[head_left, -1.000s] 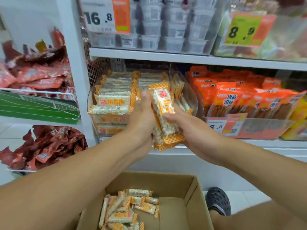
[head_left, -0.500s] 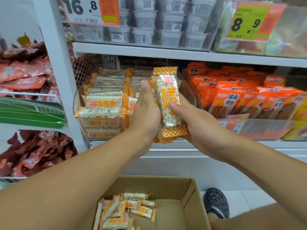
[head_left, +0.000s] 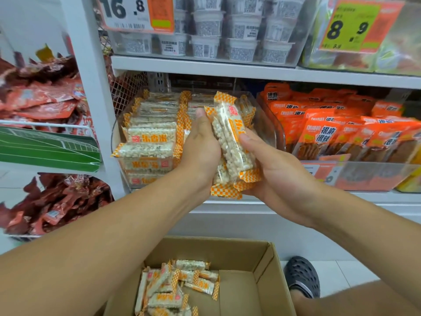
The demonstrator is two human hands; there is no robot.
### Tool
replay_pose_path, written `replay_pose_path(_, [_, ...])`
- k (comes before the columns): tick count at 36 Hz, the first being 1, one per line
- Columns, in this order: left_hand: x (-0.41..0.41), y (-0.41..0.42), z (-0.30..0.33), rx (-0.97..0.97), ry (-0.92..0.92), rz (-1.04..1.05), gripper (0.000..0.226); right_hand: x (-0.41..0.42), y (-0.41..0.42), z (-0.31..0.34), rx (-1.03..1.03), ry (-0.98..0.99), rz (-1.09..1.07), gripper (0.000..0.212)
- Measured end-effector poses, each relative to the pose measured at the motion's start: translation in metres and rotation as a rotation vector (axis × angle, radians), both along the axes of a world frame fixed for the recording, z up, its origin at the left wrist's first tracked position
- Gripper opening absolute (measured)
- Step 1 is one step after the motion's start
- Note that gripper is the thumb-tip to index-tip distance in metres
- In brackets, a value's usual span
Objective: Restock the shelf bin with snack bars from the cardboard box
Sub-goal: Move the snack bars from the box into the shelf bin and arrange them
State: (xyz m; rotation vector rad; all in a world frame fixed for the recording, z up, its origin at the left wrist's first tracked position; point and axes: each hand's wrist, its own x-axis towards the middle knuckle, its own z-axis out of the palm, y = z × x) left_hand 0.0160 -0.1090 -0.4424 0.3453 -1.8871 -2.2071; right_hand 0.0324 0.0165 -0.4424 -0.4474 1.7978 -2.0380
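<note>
Right in front of the shelf, two hands hold a small bunch of snack bars [head_left: 232, 142] between them. The left hand [head_left: 201, 147] is wrapped around the left side of the bunch, with its thumb up by the top. The right hand [head_left: 271, 169] cups the bunch from the right and from below, and its thumb lies across the front bar. The bars stand almost upright and lean a little to the left. Their ends are orange and white checks, and the middle is see-through with puffed white bits inside.

The bunch is held just in front of the clear shelf bin [head_left: 276, 135], at its right part. The left part of the bin has more of the same bars stacked flat in a neat pile [head_left: 148, 142].

Down below sits the open cardboard box [head_left: 262, 265]. A loose heap of bars [head_left: 175, 286] lies in its left side.

To the right of the bin are orange packs [head_left: 337, 131] in another clear bin. On the shelf above are small white tubs [head_left: 227, 33] and two price signs, one reading 16.8 [head_left: 127, 12] and one reading 8.9 [head_left: 348, 26]. Red packs [head_left: 38, 96] fill the racks on the left. A dark shoe [head_left: 303, 277] shows beside the box on the floor.
</note>
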Motion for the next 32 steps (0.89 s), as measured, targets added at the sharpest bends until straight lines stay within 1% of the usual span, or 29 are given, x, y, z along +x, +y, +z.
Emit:
replay_pose_path(1, [-0.001, 0.0, -0.002, -0.014, 0.012, 0.012, 0.067, -0.002, 0.0, -0.002, 0.014, 0.014, -0.016, 0.046])
replay_pose_path(3, [0.0, 0.002, -0.003, -0.058, 0.034, 0.026, 0.065, -0.004, -0.001, -0.006, 0.045, 0.048, -0.045, 0.057])
replay_pose_path(4, [-0.001, 0.002, -0.004, -0.076, 0.048, 0.032, 0.063, -0.005, -0.002, -0.008, 0.057, 0.08, -0.062, 0.063])
replay_pose_path(6, [-0.001, 0.003, -0.005, -0.112, 0.099, 0.042, 0.058, -0.005, -0.005, -0.011, 0.088, 0.156, -0.105, 0.067])
replay_pose_path(9, [0.003, 0.005, -0.005, -0.179, 0.169, 0.007, 0.051, -0.004, -0.01, -0.014, 0.112, 0.216, -0.169, 0.065])
replay_pose_path(11, [0.003, 0.007, -0.005, -0.149, 0.172, -0.067, 0.049, -0.003, -0.012, -0.013, 0.12, 0.219, -0.219, 0.065])
replay_pose_path(15, [0.005, 0.006, -0.001, -0.065, 0.151, -0.208, 0.059, 0.0, -0.01, -0.008, 0.164, 0.237, -0.249, 0.06])
replay_pose_path(17, [0.004, 0.004, 0.0, -0.072, 0.135, -0.244, 0.059, 0.004, -0.009, -0.006, 0.213, 0.285, -0.225, 0.053])
replay_pose_path(20, [0.006, 0.001, 0.003, -0.086, 0.133, -0.246, 0.064, 0.009, -0.012, -0.005, 0.237, 0.316, -0.187, 0.053])
replay_pose_path(24, [0.009, -0.002, 0.009, -0.069, 0.172, -0.198, 0.064, 0.013, -0.014, 0.001, 0.21, 0.324, -0.22, 0.062])
replay_pose_path(25, [0.009, -0.002, 0.01, -0.071, 0.165, -0.166, 0.059, 0.014, -0.013, 0.003, 0.195, 0.319, -0.228, 0.065])
replay_pose_path(27, [0.008, -0.002, 0.01, -0.08, 0.158, -0.096, 0.037, 0.013, -0.013, 0.005, 0.172, 0.317, -0.239, 0.069])
replay_pose_path(28, [0.008, -0.001, 0.009, -0.092, 0.157, -0.072, 0.033, 0.012, -0.013, 0.005, 0.164, 0.316, -0.242, 0.07])
replay_pose_path(30, [0.008, 0.002, 0.008, -0.1, 0.169, -0.056, 0.031, 0.009, -0.014, 0.002, 0.136, 0.297, -0.246, 0.072])
replay_pose_path(32, [0.009, 0.003, 0.008, -0.072, 0.18, -0.054, 0.03, 0.005, -0.016, -0.001, 0.087, 0.245, -0.238, 0.078])
